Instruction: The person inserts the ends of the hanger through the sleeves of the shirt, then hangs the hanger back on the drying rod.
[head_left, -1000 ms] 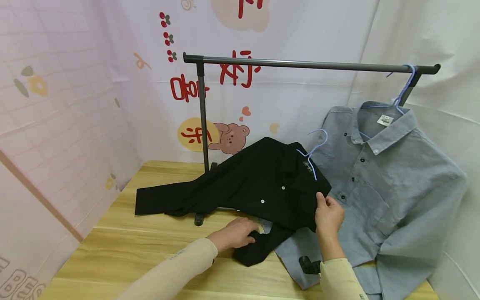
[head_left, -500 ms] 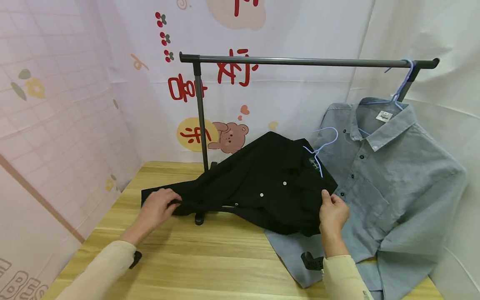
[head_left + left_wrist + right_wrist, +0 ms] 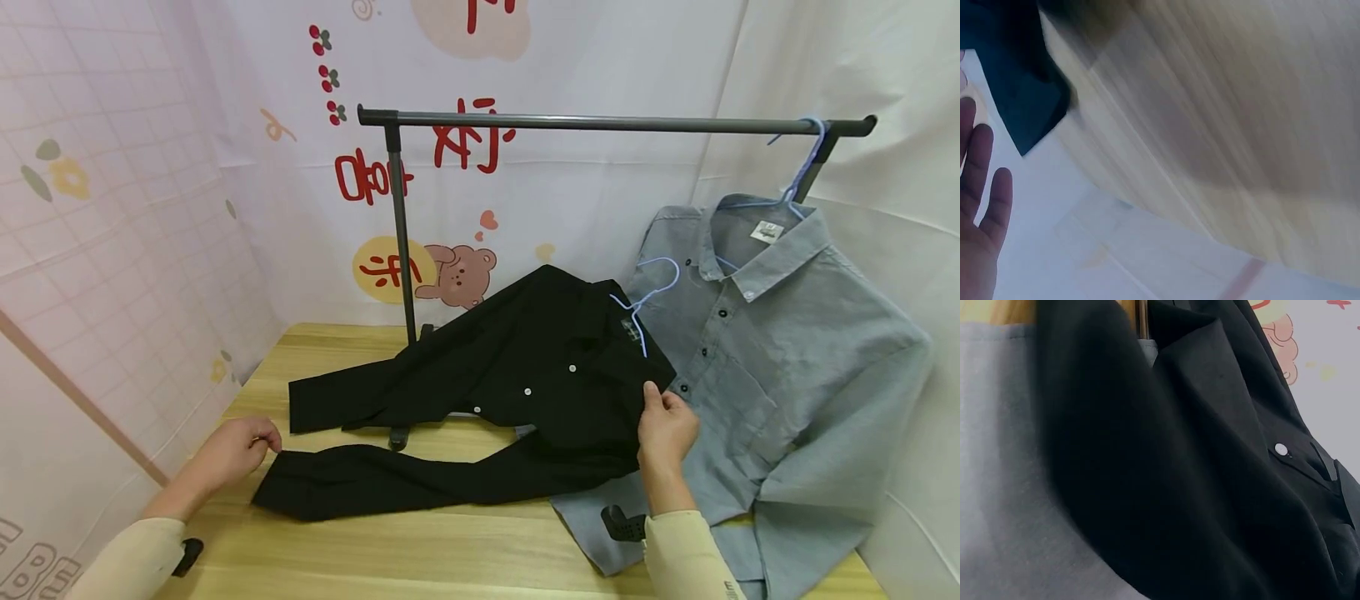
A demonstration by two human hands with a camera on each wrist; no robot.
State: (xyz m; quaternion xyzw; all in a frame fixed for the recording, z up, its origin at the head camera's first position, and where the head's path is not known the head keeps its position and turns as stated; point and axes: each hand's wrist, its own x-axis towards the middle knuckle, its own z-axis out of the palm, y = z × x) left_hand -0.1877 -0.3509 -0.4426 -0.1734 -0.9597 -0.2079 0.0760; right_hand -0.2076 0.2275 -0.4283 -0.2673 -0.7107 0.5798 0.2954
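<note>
A black button-up shirt [image 3: 592, 417] lies slantwise over the table and partly over a grey shirt, both sleeves stretched leftward. My left hand [image 3: 232, 450] pinches the cuff corner of the nearer sleeve [image 3: 390, 483] between thumb and index finger. In the left wrist view, that hand's other fingers [image 3: 999, 200] are extended beside the dark cuff [image 3: 1029, 112]. My right hand [image 3: 667, 429] grips the shirt at the shoulder. In the right wrist view black cloth [image 3: 1122, 444] fills the middle, and the hand is hidden. A light-blue hanger [image 3: 637, 312] pokes out of the shirt's collar.
A dark metal clothes rack [image 3: 600, 123] spans the back. From its right end hangs the grey shirt [image 3: 802, 350] on a blue hanger [image 3: 806, 171]. The wooden table [image 3: 420, 558] meets printed curtains at the back and left.
My left hand went far left, first near the farther cuff, then toward me, drawing the nearer sleeve out straight. My right hand shifted slightly right with the shoulder.
</note>
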